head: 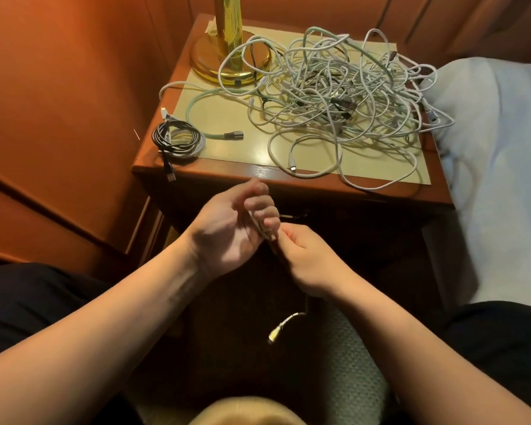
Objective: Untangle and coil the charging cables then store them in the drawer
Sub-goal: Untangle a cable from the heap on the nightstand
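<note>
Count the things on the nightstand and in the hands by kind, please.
Tangled pile of cables: 1
Coiled cable bundle: 1
Brass lamp: 1
Cable held in both hands: 1
Total: 4

Two bare forearms are seen from above, with no sleeves, watches or rings on the left hand (227, 237) or the right hand (311, 259). Dark trousers (28, 302) are worn, seen below and outside both hands.
</note>
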Demonstrator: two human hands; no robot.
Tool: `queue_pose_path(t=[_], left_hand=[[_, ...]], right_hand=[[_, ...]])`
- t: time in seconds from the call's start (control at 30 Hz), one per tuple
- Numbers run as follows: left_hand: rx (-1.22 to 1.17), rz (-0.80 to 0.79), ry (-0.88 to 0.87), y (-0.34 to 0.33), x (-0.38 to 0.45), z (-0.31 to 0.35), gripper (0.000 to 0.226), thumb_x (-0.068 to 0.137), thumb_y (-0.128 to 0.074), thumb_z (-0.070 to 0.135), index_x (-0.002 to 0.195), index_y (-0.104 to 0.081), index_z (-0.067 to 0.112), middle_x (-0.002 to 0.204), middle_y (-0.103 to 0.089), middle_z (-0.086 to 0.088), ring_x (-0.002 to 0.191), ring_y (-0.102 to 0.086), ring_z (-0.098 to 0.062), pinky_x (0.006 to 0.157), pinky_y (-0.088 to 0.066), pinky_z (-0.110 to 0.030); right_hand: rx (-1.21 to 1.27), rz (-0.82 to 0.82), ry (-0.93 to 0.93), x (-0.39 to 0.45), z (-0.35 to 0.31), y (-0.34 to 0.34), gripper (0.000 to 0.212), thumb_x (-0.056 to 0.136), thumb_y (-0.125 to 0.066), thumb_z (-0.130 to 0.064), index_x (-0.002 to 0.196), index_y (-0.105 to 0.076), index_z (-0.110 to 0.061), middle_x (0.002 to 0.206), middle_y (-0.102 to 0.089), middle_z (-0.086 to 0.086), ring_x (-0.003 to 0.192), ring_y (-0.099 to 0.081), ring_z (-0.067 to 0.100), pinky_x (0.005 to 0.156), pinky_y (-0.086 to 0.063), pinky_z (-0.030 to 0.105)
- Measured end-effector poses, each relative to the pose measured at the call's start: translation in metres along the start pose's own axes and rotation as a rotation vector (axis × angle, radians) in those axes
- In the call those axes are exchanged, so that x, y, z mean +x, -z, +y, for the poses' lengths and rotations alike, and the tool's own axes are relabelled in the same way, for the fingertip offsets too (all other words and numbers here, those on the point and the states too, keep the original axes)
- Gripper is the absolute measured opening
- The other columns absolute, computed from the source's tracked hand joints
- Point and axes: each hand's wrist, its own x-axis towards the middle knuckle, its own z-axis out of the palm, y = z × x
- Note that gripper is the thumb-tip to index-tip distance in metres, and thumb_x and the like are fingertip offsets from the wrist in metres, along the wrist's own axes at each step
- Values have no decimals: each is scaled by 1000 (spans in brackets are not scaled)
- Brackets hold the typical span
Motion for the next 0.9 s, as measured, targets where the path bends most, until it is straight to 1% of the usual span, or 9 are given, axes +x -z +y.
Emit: queue_pose_path(t=[0.13, 0.27, 0.43, 0.53, 0.63, 0.7, 0.77, 0.83, 0.9], left_hand=[[7, 123, -177, 3, 6, 13, 29, 109, -40, 23, 103, -63, 6, 70, -55, 3, 60, -56, -9, 61, -53, -24], [81, 199, -368, 7, 12, 29, 32, 110, -39, 18, 106, -67, 3, 80, -73, -1, 70, -72, -10, 72, -62, -26], [672, 159, -548, 13, 14, 12, 32, 111, -39, 19, 112, -66, 1, 82, -75, 0, 89, -73, -15, 90, -58, -31], [1233, 149, -677, 21, 9, 19, 27, 110, -45, 21, 109, -69, 10, 88, -76, -2, 87, -72, -15, 79, -53, -20], [1595, -35, -506, 18, 4, 15, 31, 110, -46, 28, 91, -70, 27, 77, -72, 3, 70, -64, -12, 66, -47, -25], [1629, -90, -479, 15, 2, 5, 45, 111, -41, 31, 73, -64, 27, 61, -65, 0, 62, -58, -9, 67, -41, -26], [1531, -97, -432, 13, 2, -1, 61, 110, -32, 41, 64, -60, 14, 49, -55, -1, 54, -53, -12, 65, -41, -28], [1374, -147, -256, 12, 3, -4, 79, 104, -17, 60, 59, -53, 5, 42, -47, -2, 46, -48, -21, 63, -46, -31], [1155, -245, -88, 10, 3, -5, 77, 99, -18, 64, 55, -44, 6, 40, -37, -5, 39, -40, -22, 55, -48, -32]], right_hand=[[-48, -49, -31, -10, -16, 8, 49, 112, -38, -38, 70, -54, -19, 55, -42, -8, 51, -37, 7, 53, -31, 27], [-85, -75, -9, -26, -30, 13, 53, 111, -41, -38, 66, -56, -14, 50, -42, -9, 50, -38, 6, 52, -32, 21], [-33, -63, 60, -33, -38, 19, 50, 108, -50, -31, 63, -55, -11, 49, -44, -7, 49, -42, 6, 51, -35, 17], [38, -7, 198, -37, -37, 25, 45, 103, -53, -29, 62, -50, -12, 53, -41, -5, 50, -39, 9, 51, -31, 28], [93, 87, 299, -37, -35, 34, 35, 102, -50, -28, 67, -55, -23, 57, -42, -6, 53, -38, 13, 52, -30, 36], [65, 121, 339, -35, -32, 38, 32, 105, -49, -25, 76, -62, -28, 60, -46, -6, 56, -42, 15, 54, -34, 37], [53, 148, 338, -33, -29, 40, 31, 106, -49, -23, 79, -63, -19, 63, -49, -4, 59, -44, 16, 56, -36, 37], [65, 190, 312, -29, -27, 40, 32, 107, -48, -24, 80, -59, -13, 65, -50, -1, 60, -44, 15, 57, -36, 34], [91, 233, 293, -25, -26, 39, 31, 108, -48, -25, 81, -57, -14, 68, -49, -4, 63, -45, 12, 59, -37, 36]])
